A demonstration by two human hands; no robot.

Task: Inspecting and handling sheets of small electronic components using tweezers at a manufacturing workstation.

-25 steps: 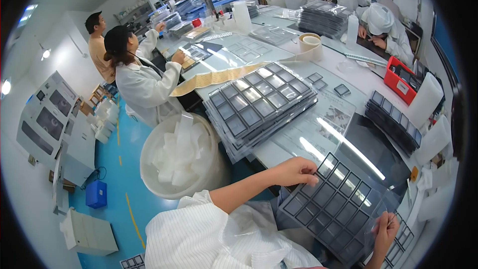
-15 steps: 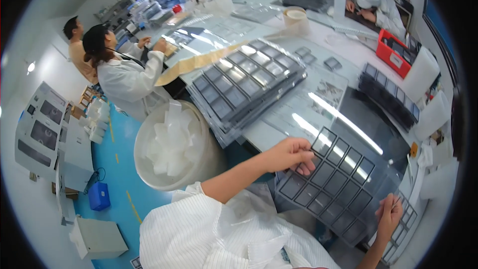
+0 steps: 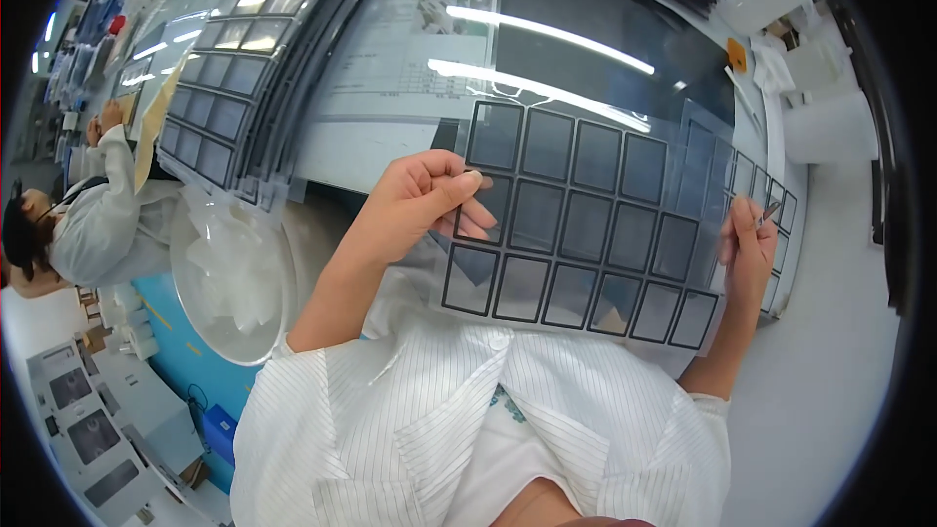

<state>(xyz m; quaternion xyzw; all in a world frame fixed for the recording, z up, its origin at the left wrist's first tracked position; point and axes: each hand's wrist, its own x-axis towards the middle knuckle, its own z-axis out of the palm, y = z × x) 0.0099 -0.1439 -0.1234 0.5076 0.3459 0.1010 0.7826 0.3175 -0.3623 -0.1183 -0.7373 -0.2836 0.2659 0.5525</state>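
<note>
A clear sheet with rows of black rectangular frames (image 3: 615, 232) is held tilted in front of my chest. My left hand (image 3: 422, 203) pinches its left edge, thumb on top and fingers behind the clear film. At the right edge, my right hand (image 3: 748, 246) is closed on the sheet's border. A thin, pointed metallic tool (image 3: 770, 213) sticks out from the fingers of that hand; its exact kind is too small to tell. Behind the right hand, part of another framed sheet (image 3: 787, 224) shows at the table's edge.
A stack of similar framed sheets (image 3: 256, 57) lies on the table at left. A white bin (image 3: 281, 298) with crumpled film (image 3: 226, 268) stands below it. A dark mat (image 3: 586, 49) covers the table ahead. White rolls (image 3: 830, 127) stand at right. A co-worker (image 3: 107, 220) works at far left.
My view has turned toward the right, so the stack and bin appear farther left. The framed sheet is now nearly level across my chest, still in both hands.
</note>
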